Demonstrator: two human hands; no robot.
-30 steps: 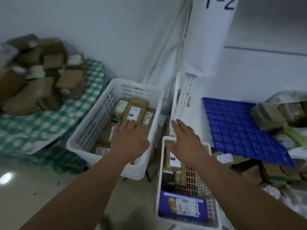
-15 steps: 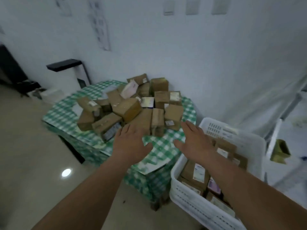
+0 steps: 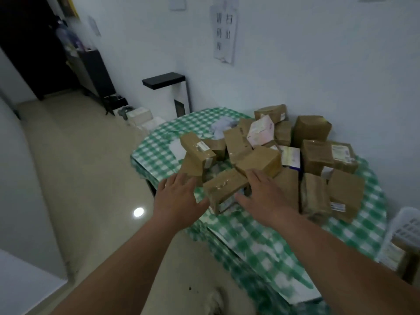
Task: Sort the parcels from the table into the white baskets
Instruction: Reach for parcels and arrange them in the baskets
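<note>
Several brown cardboard parcels [image 3: 313, 155] are piled on a round table with a green-and-white checked cloth [image 3: 261, 237]. A taped brown parcel [image 3: 223, 186] lies at the front of the pile. My left hand [image 3: 179, 201] reaches out flat on its left side, fingers straight, holding nothing. On the parcel's right side my right hand [image 3: 264, 196] is spread with fingers straight, its fingertips near another brown parcel [image 3: 259, 162]. Part of a white basket [image 3: 400, 235] shows at the right edge, beside the table.
A white wall with a printed paper sign [image 3: 223, 30] stands behind the table. A black-topped stand [image 3: 166, 81] and small white boxes [image 3: 141, 117] sit to the table's left by the wall. Tiled floor [image 3: 79, 178] stretches on the left toward a dark doorway.
The view has swung left from the baskets to the table. Both hands, held flat throughout, have come forward to either side of the front taped parcel.
</note>
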